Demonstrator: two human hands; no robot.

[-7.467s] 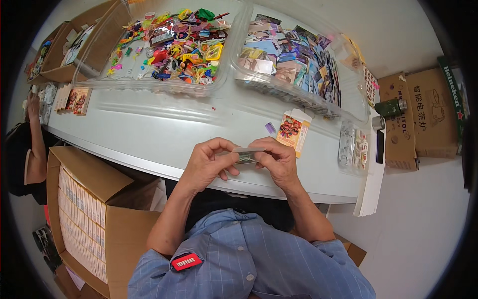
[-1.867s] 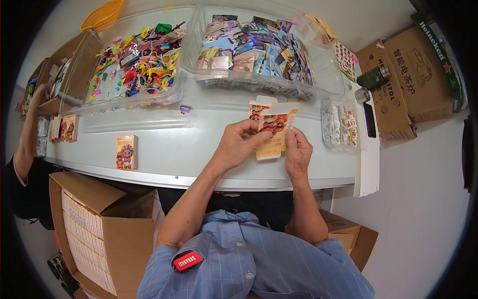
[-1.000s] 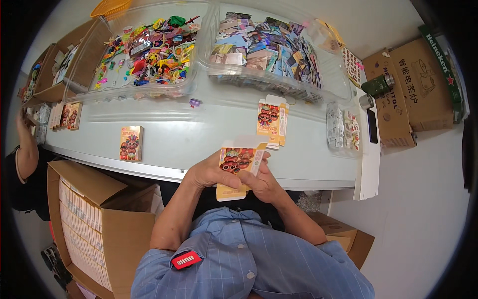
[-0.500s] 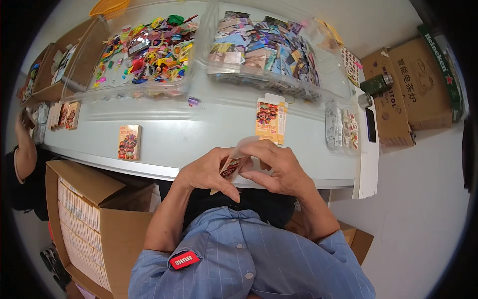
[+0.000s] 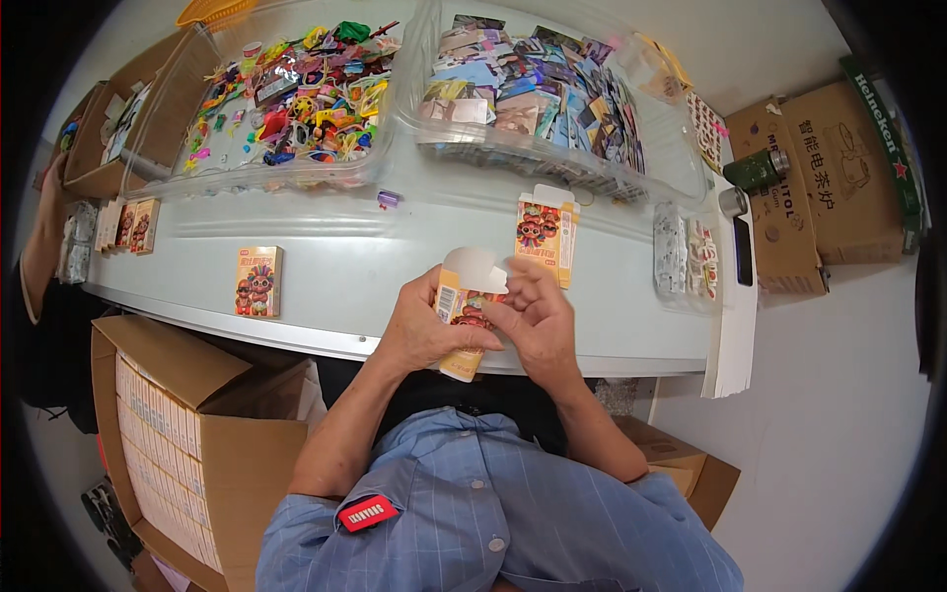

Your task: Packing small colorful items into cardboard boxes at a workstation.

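Observation:
Over the table's near edge I hold a small yellow-orange cartoon-printed carton, its white top flap raised. My left hand is wrapped round its left side, thumb across the lower front. On the carton's right, my right hand presses its thumb to the front panel, fingers bent near the flap. Just beyond my hands lies another such carton, its end flap sticking out. A closed-looking carton lies off to the left. Whether the held carton contains anything cannot be seen.
Clear bins hold colourful small toys and picture cards at the back. Stickers in a clear tray and a phone lie right. A cardboard box of packed cartons stands lower left. Another person's arm shows far left.
The carton, earlier flattened and edge-on between my hands, is now squared into a box shape facing up, flap raised. My right fingers have shifted from its top edge to its right side.

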